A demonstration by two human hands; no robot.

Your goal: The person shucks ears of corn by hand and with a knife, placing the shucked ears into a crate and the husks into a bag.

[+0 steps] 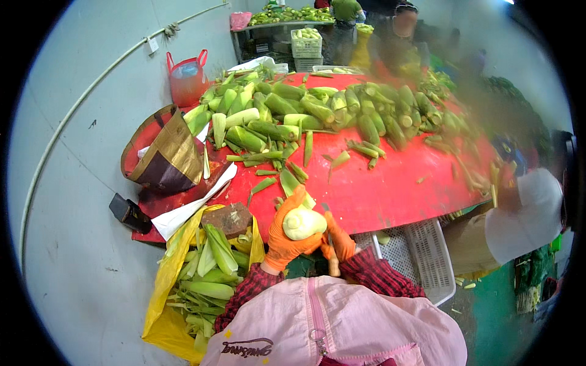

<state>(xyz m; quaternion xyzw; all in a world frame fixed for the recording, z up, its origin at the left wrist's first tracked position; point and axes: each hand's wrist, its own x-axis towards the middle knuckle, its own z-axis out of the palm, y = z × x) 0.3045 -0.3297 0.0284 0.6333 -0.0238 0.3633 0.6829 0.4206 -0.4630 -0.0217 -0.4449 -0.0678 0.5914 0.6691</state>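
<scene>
My left hand (282, 244), in an orange glove, is wrapped round a pale ear of corn (303, 224) whose thick end faces me. A green husk leaf (297, 189) sticks out past the fingers on its far side. My right hand (343, 244), gloved in orange too, grips a knife (333, 265) with a wooden handle. The blade points away from me, just right of the corn. Both hands are close together at the near edge of the red table (378, 198). Beyond them lies a heap of green corn ears (293, 107) in their husks.
A yellow bag (160, 305) of husks stands at lower left, with a brown block (227, 219) beside it. White plastic crates (432, 259) sit under the table's right side. A brown-gold bag (174, 149) and red bag (187, 85) stand left. Another person (400, 46) is across the table.
</scene>
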